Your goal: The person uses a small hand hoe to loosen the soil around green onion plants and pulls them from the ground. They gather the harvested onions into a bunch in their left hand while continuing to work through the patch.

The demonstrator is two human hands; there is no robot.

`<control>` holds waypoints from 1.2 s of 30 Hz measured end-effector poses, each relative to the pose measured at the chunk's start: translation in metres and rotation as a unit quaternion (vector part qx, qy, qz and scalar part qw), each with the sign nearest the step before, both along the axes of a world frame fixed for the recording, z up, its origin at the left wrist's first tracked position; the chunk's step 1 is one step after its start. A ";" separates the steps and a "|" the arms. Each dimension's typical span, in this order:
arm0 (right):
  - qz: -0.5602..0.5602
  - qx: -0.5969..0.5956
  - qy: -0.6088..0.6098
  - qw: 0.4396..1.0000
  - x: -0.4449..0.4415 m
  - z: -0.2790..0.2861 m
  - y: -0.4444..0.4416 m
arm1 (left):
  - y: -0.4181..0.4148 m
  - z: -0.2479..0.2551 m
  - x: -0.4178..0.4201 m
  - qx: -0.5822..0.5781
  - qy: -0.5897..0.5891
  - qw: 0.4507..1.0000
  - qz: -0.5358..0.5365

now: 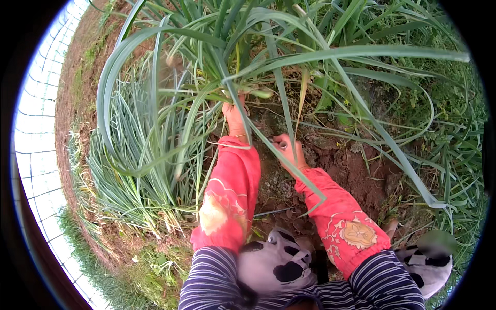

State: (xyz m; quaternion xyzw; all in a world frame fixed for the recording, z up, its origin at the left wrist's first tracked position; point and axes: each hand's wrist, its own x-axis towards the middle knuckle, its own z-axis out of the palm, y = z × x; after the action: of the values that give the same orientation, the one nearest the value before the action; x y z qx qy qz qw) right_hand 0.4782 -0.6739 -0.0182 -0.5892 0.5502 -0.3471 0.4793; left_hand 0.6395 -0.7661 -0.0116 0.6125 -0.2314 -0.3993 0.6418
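My left hand [235, 116] closes around the base of a clump of long, flat-leaved green plants [228, 42], and leaves cover part of its fingers. These plants look like leeks or garlic; I cannot tell which. To the right and nearer to me, my right hand [286, 149] is over reddish-brown soil [348, 166] with its fingers curled and a ring on one of them. Whether it holds something small is not clear. A long leaf crosses in front of it. Both forearms wear red patterned sleeve covers [236, 186].
At the left lies a large heap of similar long-leaved plants [131, 155] on the ground. A wire mesh fence [38, 155] runs along the far left. More green growth [461, 155] stands at the right. My knees, in black-and-white spotted trousers [275, 263], are close below my arms.
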 end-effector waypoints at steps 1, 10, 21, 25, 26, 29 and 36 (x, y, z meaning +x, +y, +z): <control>-0.011 -0.002 0.012 1.000 -0.002 0.006 0.003 | 0.002 0.007 -0.004 0.010 -0.064 0.998 0.020; 0.014 0.057 -0.050 0.997 -0.002 0.003 -0.002 | 0.024 0.022 0.014 0.048 0.101 0.991 0.075; -0.105 0.019 -0.174 0.979 -0.075 0.119 0.061 | 0.093 0.058 0.034 -0.017 0.341 0.940 -0.032; 0.007 0.061 -0.175 0.983 -0.078 0.085 0.099 | 0.081 0.075 -0.005 -0.133 0.399 0.902 -0.094; 0.018 0.069 -0.141 0.987 -0.082 0.078 0.105 | 0.081 0.079 -0.001 -0.101 0.398 0.909 -0.071; -0.013 0.040 -0.132 0.990 -0.095 0.095 0.104 | 0.083 0.086 0.011 -0.085 0.379 0.920 -0.054; 0.019 0.098 -0.113 0.989 -0.089 0.089 0.106 | 0.121 0.104 0.028 0.092 0.194 0.969 -0.122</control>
State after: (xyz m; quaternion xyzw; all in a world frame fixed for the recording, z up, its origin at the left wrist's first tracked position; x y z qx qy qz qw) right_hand 0.3893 -0.5682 0.0704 -0.5071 0.5121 -0.3468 0.6003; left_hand 0.6676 -0.6447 0.0919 0.5469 -0.1378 -0.6050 0.5620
